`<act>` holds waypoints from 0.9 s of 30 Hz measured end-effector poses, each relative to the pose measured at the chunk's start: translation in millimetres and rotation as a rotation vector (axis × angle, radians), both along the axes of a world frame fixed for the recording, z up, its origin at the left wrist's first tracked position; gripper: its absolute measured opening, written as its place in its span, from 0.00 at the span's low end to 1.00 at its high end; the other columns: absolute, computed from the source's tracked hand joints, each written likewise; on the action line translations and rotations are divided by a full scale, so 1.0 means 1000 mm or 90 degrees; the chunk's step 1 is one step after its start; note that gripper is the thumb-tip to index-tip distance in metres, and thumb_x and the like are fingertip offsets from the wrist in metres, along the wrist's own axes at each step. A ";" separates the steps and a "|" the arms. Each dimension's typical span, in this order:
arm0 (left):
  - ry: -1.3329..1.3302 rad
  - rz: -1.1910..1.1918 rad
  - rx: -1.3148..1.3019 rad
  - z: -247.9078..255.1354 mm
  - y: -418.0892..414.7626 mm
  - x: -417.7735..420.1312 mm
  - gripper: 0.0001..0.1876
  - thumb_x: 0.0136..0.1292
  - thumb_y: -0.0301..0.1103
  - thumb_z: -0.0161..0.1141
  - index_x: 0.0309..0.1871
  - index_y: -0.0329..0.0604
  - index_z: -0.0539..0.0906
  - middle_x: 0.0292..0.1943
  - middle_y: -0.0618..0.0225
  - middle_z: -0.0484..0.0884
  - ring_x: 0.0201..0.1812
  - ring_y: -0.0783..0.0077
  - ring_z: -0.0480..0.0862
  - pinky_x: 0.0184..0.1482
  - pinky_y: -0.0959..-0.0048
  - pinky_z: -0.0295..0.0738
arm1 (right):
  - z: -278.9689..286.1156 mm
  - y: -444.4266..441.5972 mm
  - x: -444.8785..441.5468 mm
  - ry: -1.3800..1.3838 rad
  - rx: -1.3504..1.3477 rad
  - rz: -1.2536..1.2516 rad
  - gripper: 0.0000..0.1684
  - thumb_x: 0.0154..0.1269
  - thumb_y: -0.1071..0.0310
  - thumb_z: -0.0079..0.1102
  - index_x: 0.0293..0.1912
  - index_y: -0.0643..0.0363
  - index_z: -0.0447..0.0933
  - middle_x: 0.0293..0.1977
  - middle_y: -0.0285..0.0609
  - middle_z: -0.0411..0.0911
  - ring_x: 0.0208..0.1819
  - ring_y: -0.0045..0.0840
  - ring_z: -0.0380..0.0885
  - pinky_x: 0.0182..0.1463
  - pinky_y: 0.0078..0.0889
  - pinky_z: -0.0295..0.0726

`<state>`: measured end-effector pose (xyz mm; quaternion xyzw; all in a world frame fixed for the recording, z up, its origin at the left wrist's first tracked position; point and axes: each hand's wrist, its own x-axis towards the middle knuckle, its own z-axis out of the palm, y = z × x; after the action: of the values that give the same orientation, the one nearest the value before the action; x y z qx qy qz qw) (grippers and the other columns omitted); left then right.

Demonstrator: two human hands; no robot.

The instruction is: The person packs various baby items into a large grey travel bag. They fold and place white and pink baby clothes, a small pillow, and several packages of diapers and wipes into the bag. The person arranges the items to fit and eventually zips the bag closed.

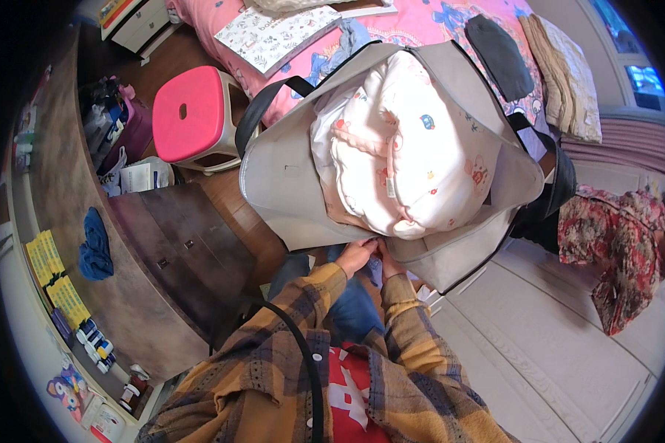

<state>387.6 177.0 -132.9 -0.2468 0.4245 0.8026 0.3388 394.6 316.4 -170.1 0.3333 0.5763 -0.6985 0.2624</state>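
Note:
A large grey fabric storage bag (pixel 280 191) gapes wide in front of me, with black trim and black strap handles (pixel 255 111). Inside it sits a puffy white quilt (pixel 432 149) printed with small animals and flowers, its folds rising above the opening. My left hand (pixel 356 256) pinches the bag's near edge at the middle. Right beside it, my right hand (pixel 389 264) grips the same edge, and the fingertips of both hands meet there. The bag's wall partly hides the fingers, so any zip pull between them cannot be made out.
Behind the bag, a bed with a pink sheet (pixel 415 25) carries a white patterned box (pixel 277 36) and folded dark cloth (pixel 499 58). A pink-topped stool (pixel 188 111) stands left. A brown desk (pixel 138 310) holds a blue cloth (pixel 95 246). Flowered clothing (pixel 615 238) hangs right.

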 end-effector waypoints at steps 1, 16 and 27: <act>0.012 0.013 0.001 0.000 0.001 0.000 0.12 0.70 0.31 0.48 0.50 0.36 0.78 0.37 0.70 0.80 0.35 0.78 0.75 0.38 0.76 0.71 | -0.001 0.002 0.001 0.011 -0.009 0.017 0.11 0.66 0.67 0.57 0.45 0.62 0.77 0.37 0.40 0.79 0.38 0.22 0.78 0.43 0.24 0.78; -0.021 -0.048 -0.146 0.005 0.009 -0.007 0.13 0.68 0.35 0.53 0.43 0.35 0.82 0.35 0.67 0.84 0.38 0.78 0.79 0.42 0.77 0.73 | 0.019 0.009 -0.014 -0.065 -0.068 0.004 0.10 0.67 0.67 0.55 0.45 0.62 0.76 0.34 0.40 0.78 0.32 0.22 0.76 0.38 0.22 0.76; -0.107 -0.007 -0.067 0.042 -0.002 0.004 0.09 0.64 0.32 0.53 0.32 0.37 0.80 0.24 0.71 0.78 0.23 0.79 0.72 0.26 0.78 0.65 | 0.009 -0.017 -0.011 -0.076 -0.117 -0.029 0.10 0.68 0.67 0.54 0.44 0.62 0.75 0.31 0.41 0.77 0.29 0.21 0.75 0.35 0.21 0.74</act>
<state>391.7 174.9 -90.7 -0.3283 0.4373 0.7540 0.3640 383.6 299.7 -161.1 0.3619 0.4853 -0.7332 0.3097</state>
